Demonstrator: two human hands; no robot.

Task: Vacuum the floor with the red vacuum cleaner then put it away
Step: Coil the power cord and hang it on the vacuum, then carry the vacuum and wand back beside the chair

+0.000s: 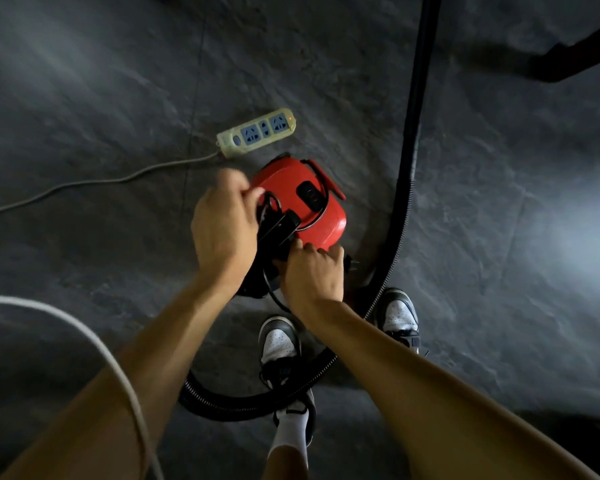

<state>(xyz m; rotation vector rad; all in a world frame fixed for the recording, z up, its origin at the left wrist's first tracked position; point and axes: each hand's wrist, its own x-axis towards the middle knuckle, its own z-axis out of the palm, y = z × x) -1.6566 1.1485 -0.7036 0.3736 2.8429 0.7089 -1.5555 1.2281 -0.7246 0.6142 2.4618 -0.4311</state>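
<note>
Dark grey stone-look floor (84, 98), tile seam running past a power strip (257, 131), pale glare at right. The red vacuum cleaner (302, 202) sits on the floor mid-frame, just ahead of the shoes (278, 341), strip near its far side. Black hose (410, 150) drops down the right & loops round the feet. Open floor left & far right; dark furniture leg (575, 53) top right, white cable (94, 341) bottom left. L hand (222, 230) curled by the black cord (276, 233), fingers blurred, can't tell grip. R hand (312, 278) grips the cord at the vac's rear
</note>
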